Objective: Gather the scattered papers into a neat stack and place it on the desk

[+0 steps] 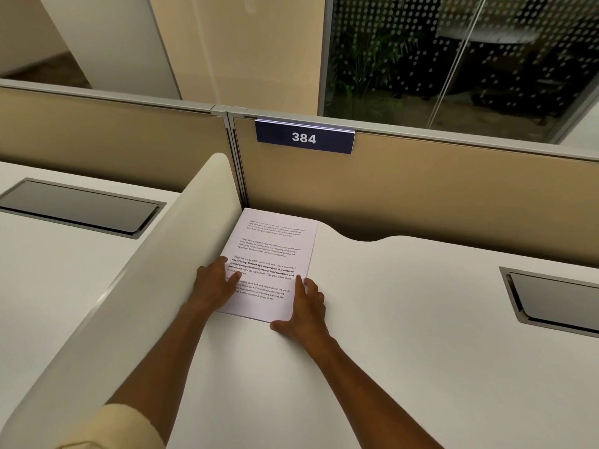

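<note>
A stack of white printed papers [275,251] lies flat on the white desk [405,319], tucked into the back left corner against the side divider. Its edges look lined up. My left hand [214,283] rests palm down on the stack's left edge, fingers spread over the text. My right hand [304,314] lies at the stack's near right corner, the forefinger along the right edge and the thumb at the near edge. Neither hand lifts the papers.
A curved white divider [181,254] borders the desk on the left. A tan partition [437,196] with a blue "384" sign [304,137] closes the back. A grey cable hatch [551,303] sits at the right, another hatch [81,205] on the neighbouring desk.
</note>
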A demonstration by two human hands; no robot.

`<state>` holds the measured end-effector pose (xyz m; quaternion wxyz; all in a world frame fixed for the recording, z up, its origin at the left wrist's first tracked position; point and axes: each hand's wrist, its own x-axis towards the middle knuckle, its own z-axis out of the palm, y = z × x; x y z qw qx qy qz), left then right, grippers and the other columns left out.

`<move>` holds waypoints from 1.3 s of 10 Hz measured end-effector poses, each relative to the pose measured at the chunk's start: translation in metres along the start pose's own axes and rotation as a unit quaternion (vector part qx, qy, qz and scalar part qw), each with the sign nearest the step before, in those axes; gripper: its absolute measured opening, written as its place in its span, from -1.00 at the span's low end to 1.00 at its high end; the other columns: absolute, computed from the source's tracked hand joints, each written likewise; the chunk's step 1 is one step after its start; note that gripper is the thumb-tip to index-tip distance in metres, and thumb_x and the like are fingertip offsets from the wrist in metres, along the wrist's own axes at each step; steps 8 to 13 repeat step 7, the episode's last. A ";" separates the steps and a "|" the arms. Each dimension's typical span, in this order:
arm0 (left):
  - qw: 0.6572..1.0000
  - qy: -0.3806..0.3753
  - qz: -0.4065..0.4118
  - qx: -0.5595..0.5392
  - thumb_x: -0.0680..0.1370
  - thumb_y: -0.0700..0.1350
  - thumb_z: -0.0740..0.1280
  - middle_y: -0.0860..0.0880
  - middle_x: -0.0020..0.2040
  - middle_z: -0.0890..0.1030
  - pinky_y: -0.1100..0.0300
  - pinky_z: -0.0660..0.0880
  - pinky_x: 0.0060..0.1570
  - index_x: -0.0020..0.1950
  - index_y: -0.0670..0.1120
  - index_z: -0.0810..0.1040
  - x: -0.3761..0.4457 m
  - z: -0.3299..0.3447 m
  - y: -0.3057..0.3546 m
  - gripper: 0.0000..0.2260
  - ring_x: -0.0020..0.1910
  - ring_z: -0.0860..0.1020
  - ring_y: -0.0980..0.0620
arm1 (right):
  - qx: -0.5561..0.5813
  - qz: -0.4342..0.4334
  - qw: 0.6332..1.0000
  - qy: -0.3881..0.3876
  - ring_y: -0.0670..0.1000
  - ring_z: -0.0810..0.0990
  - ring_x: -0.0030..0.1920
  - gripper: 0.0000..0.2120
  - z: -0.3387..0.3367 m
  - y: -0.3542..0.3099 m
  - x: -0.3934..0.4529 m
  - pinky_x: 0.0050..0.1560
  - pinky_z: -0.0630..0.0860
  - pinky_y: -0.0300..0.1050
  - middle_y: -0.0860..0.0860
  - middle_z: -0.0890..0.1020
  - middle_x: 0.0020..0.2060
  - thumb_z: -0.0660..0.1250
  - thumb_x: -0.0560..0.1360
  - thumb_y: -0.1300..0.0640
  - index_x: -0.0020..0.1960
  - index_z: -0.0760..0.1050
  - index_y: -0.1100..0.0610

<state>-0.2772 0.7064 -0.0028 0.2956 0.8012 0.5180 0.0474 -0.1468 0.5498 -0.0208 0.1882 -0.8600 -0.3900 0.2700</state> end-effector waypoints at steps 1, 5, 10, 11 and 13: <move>1.000 0.001 -0.005 -0.005 0.57 0.01 0.30 -0.23 0.31 0.51 -0.04 0.38 0.24 0.44 -0.18 0.30 0.000 0.001 -0.003 -0.49 0.30 0.37 -0.29 | 0.004 -0.004 1.000 0.006 0.14 0.10 0.49 0.10 0.001 0.002 0.000 0.47 0.15 0.02 0.08 0.02 0.53 0.53 0.29 -0.15 0.56 -0.10 0.10; 0.999 0.027 0.002 0.029 0.57 0.00 0.28 -0.22 0.35 0.46 -0.13 0.41 0.24 0.40 -0.21 0.32 -0.002 0.004 0.003 -0.53 0.28 0.40 -0.33 | -0.016 -0.008 1.000 0.011 0.14 0.10 0.48 0.16 -0.001 0.008 -0.004 0.44 0.19 0.09 0.05 0.05 0.53 0.50 0.24 -0.28 0.56 -0.14 0.05; 0.994 0.083 0.070 0.026 0.53 0.04 0.30 -0.20 0.18 0.57 -0.15 0.51 0.09 0.24 -0.17 0.44 -0.003 0.010 0.002 -0.61 0.14 0.53 -0.27 | 0.039 0.012 0.996 0.078 0.12 0.13 0.51 -0.07 -0.022 0.026 -0.012 0.45 0.17 0.10 0.04 0.11 0.55 0.27 0.43 -0.35 0.56 -0.07 0.06; 0.994 0.083 0.070 0.026 0.53 0.04 0.30 -0.20 0.18 0.57 -0.15 0.51 0.09 0.24 -0.17 0.44 -0.003 0.010 0.002 -0.61 0.14 0.53 -0.27 | 0.039 0.012 0.996 0.078 0.12 0.13 0.51 -0.07 -0.022 0.026 -0.012 0.45 0.17 0.10 0.04 0.11 0.55 0.27 0.43 -0.35 0.56 -0.07 0.06; 0.994 0.083 0.070 0.026 0.53 0.04 0.30 -0.20 0.18 0.57 -0.15 0.51 0.09 0.24 -0.17 0.44 -0.003 0.010 0.002 -0.61 0.14 0.53 -0.27 | 0.039 0.012 0.996 0.078 0.12 0.13 0.51 -0.07 -0.022 0.026 -0.012 0.45 0.17 0.10 0.04 0.11 0.55 0.27 0.43 -0.35 0.56 -0.07 0.06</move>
